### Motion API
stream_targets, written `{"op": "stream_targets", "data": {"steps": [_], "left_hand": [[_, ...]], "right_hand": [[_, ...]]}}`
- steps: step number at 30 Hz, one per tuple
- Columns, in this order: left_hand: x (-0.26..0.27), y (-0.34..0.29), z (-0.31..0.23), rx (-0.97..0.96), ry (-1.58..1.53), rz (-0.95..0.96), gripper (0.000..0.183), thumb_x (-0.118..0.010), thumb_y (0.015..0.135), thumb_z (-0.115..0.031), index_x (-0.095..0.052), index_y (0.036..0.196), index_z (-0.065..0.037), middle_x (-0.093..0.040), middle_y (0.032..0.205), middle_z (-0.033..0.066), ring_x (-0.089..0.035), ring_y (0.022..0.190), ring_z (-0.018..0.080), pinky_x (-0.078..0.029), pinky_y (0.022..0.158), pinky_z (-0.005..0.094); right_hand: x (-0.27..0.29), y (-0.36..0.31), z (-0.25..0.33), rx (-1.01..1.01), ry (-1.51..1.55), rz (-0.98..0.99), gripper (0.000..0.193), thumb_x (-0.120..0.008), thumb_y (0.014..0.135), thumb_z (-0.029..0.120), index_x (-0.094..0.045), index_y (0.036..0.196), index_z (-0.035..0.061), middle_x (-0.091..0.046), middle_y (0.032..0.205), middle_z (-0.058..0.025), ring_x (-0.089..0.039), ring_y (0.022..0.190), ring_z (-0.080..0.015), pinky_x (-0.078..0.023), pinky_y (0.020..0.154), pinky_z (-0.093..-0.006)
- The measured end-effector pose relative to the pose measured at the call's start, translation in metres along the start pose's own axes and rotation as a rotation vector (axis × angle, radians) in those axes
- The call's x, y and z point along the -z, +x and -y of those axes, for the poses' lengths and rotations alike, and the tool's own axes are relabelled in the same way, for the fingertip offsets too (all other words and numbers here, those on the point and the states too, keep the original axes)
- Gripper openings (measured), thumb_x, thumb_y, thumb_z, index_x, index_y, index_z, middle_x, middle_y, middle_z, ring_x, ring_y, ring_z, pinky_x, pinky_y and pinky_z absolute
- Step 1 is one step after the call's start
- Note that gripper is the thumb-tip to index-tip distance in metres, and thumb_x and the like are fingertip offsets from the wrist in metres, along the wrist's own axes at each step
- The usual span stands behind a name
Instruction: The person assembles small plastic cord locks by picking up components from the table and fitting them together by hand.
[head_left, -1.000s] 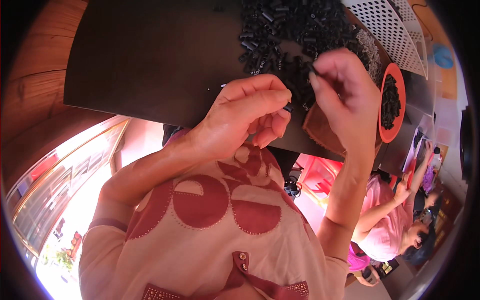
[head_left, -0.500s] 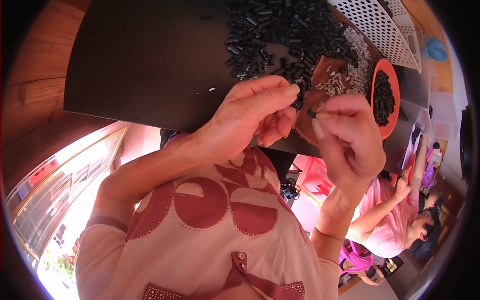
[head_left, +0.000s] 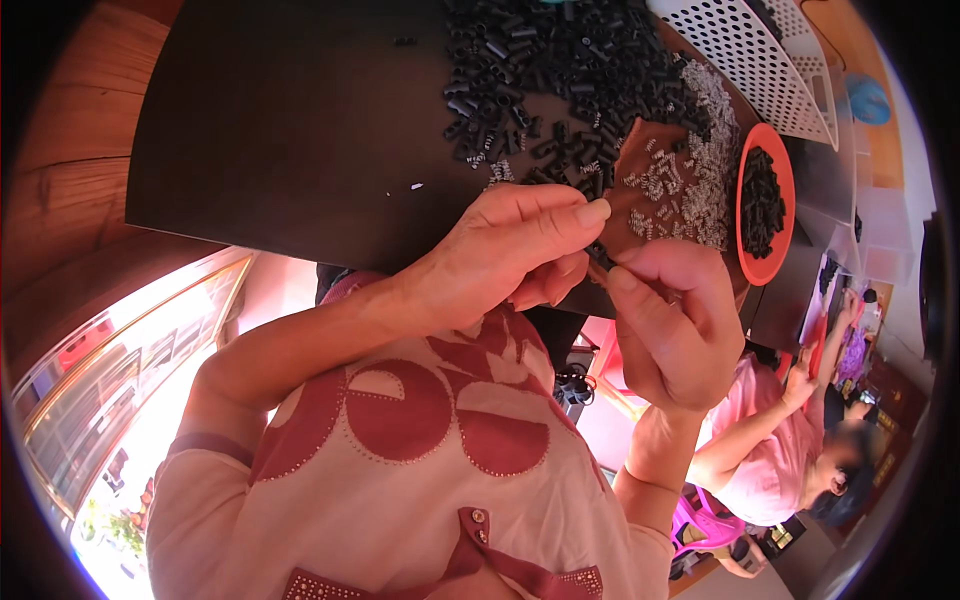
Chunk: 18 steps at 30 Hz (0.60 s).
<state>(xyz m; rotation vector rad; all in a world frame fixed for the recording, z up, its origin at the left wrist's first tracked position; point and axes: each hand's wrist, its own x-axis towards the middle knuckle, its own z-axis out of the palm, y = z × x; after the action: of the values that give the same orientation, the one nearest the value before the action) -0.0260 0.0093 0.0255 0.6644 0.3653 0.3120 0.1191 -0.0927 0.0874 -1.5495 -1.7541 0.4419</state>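
My left hand is closed in a pinch over the table's near edge, its thumb along the curled fingers. A small black plastic piece shows as a dark bit between the two hands, mostly hidden by the fingertips. Close by on the right, my right hand pinches with thumb and forefinger at the same spot; what it holds is nearly hidden. Just beyond the hands lies a brown cloth with small metal springs scattered over it. Many short black plastic tubes are heaped farther back.
An orange bowl of black pieces stands right of the cloth, next to a pile of springs. A white perforated basket stands behind. The dark table extends left. A person in pink sits at right.
Both hands have moved a little down and nearer to me. The right hand has come closer to the left, and the black pieces between the fingertips are more hidden.
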Motion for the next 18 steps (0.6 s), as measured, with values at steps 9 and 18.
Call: {"op": "stream_targets", "data": {"steps": [9, 18], "left_hand": [[-0.001, 0.006, 0.004, 0.014, 0.012, 0.006, 0.030, -0.048, 0.099, -0.028, -0.055, 0.082, -0.003, -0.035, 0.054, -0.0026, -0.037, 0.047, 0.0074, -0.023, 0.041, 0.0227], [0.001, 0.004, 0.004, 0.034, 0.025, 0.006, 0.032, -0.049, 0.099, -0.029, -0.052, 0.077, -0.006, -0.031, 0.055, -0.0048, -0.034, 0.046, 0.0055, -0.022, 0.040, 0.0219]], "right_hand": [[-0.005, 0.001, -0.004, -0.026, -0.077, -0.028, 0.012, -0.064, 0.079, -0.006, -0.060, 0.089, -0.0012, -0.061, 0.081, -0.0090, -0.055, 0.059, -0.0135, -0.042, 0.048, -0.0255], [-0.007, 0.001, -0.006, 0.284, -0.259, -0.017, 0.014, -0.067, 0.069, -0.006, -0.062, 0.082, -0.0052, -0.058, 0.089, -0.0134, -0.054, 0.058, -0.0210, -0.040, 0.043, -0.0300]]}}
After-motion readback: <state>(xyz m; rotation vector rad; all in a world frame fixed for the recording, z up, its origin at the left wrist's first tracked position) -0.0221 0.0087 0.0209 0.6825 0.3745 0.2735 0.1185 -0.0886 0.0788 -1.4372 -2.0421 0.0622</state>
